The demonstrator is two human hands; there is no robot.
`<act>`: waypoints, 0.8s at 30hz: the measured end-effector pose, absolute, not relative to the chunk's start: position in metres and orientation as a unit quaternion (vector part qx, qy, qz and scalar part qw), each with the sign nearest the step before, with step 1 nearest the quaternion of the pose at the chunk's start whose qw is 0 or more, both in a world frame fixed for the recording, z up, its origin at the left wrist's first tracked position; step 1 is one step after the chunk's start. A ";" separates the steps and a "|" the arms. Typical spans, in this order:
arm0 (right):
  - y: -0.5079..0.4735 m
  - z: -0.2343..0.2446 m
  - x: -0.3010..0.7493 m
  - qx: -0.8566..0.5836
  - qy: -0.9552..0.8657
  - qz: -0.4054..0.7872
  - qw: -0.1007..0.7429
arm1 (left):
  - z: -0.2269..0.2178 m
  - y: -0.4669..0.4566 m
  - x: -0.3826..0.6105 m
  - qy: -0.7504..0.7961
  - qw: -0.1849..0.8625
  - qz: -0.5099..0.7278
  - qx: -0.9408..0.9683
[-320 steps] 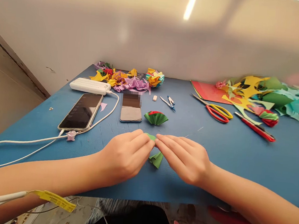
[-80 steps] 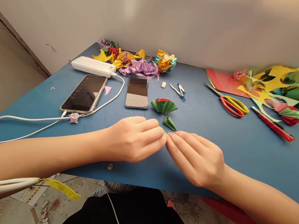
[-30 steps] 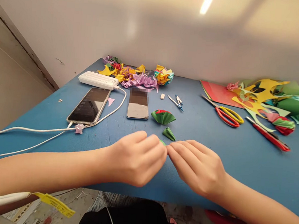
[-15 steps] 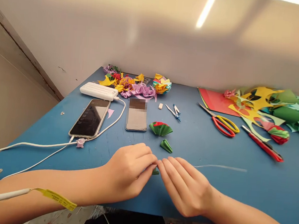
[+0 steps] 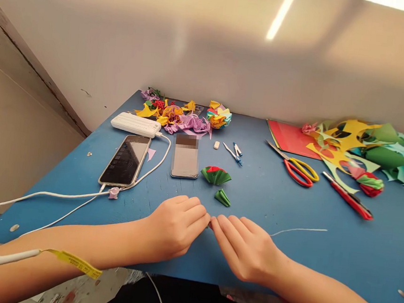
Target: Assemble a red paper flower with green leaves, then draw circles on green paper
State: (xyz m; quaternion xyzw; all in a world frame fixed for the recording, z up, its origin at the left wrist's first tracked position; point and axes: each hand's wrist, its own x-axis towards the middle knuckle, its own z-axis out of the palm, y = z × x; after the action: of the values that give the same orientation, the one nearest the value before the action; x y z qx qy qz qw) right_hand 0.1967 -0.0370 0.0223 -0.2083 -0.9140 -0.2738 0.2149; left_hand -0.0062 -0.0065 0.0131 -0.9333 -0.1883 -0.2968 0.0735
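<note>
Near the desk's [image 5: 319, 261] front edge, the left hand [image 5: 176, 227] and right hand [image 5: 246, 249] are pinching 1 tiny paper piece [image 5: 210, 225], both grips clenching it. It is likely light and crushable, so hold its edges.

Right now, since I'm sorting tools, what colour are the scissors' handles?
Scissors: one red handle, one yellow; head view.

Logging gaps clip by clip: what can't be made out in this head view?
1. Head view, small piece pinched between left hand and right hand: fingertips cover nearly all of it.
2. Head view, middle phone: upper screen blurred out.
3. Head view, paper scraps: cut off by right edge.
4. Head view, white cable: leaves left edge, end unseen.
</note>
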 end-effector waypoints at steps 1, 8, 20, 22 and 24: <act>-0.038 0.022 0.196 -0.211 -0.912 -0.279 0.212 | 0.013 -0.007 -0.006 -0.185 0.081 -0.303 -0.931; -0.040 0.008 0.197 -0.321 -0.901 -0.117 0.267 | 0.016 -0.007 -0.007 -0.101 0.175 -0.312 -0.928; -0.034 0.015 0.197 -0.248 -0.911 -0.220 0.247 | 0.019 -0.005 -0.006 -0.145 0.160 -0.298 -0.930; -0.035 0.011 0.197 -0.280 -0.911 -0.159 0.258 | 0.019 -0.005 -0.007 -0.119 0.203 -0.291 -0.927; -0.034 0.009 0.196 -0.311 -0.905 -0.105 0.272 | 0.018 -0.006 -0.007 -0.114 0.212 -0.289 -0.926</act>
State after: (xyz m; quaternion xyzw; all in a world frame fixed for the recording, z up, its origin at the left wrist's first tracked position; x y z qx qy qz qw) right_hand 0.1961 -0.0344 0.0091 -0.3109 -0.9047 -0.1047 0.2717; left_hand -0.0072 -0.0055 0.0184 -0.9264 -0.1142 -0.2894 0.2121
